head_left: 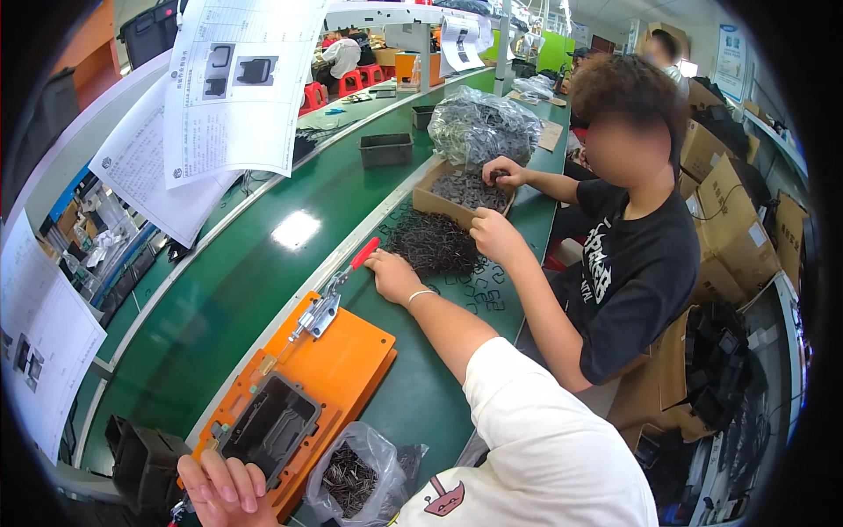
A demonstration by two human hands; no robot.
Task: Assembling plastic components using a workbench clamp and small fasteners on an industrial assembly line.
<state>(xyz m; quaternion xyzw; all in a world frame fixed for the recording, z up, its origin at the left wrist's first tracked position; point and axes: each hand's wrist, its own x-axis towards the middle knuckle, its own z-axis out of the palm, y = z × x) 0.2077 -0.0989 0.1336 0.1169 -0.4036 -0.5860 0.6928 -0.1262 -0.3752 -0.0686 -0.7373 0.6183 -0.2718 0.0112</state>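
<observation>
A black plastic box (279, 420) lies with its hollow side up in an orange fixture (351, 347). A metal toggle clamp (318, 316) with a red handle is mounted at the fixture's far end. My right hand (395, 277) reaches forward, its bent fingers against the red handle. Just right of that hand is a heap of small black clip-like parts (430, 244). My left hand (224, 490) is at the fixture's near end, beside the box, fingers loosely bent and slightly apart, with nothing visible in them. Part of a second clamp (180, 508) shows beside it, mostly hidden.
A clear bag of thin dark parts (351, 479) stands right of the fixture. Dark bins (386, 149) sit on the green bench. Across from the heap, a co-worker (632, 237) handles parts over a cardboard box (439, 206). Paper sheets (241, 97) hang at upper left.
</observation>
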